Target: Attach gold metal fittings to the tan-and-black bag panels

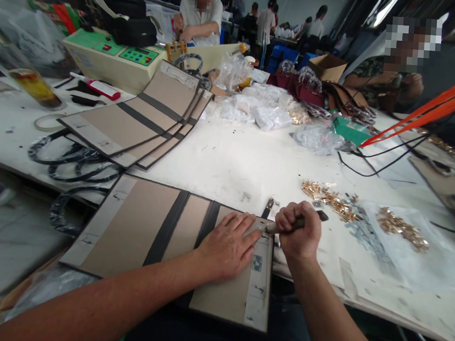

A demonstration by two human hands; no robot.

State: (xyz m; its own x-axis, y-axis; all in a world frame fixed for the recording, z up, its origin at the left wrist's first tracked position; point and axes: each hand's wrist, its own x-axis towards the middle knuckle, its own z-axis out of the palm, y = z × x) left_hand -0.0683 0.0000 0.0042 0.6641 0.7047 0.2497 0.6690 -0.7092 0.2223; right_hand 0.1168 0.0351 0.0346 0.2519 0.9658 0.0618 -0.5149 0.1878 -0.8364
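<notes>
A large beige panel (130, 226) with dark edging and black cross strips lies at the table's front edge, partly over my lap. My left hand (228, 246) rests flat on its right section, fingers spread and pointing to the far right corner. My right hand (300, 227) is closed in a fist around a slim hand tool (321, 215); its narrow end touches the panel near that corner. The fist hides most of the tool, so I cannot tell its exact kind. A small dark strap with a metal end (267, 207) lies just beyond the panel's edge.
Similar panels (166, 96) are stacked at far left, beside plastic-wrapped black loop handles (73, 154). Small gold metal pieces (334, 201) lie loose at right, more on a plastic sheet (402, 229). Behind stand a machine (110, 58), clear bags (263, 105) and co-workers. Orange straps (430, 109) hang at right.
</notes>
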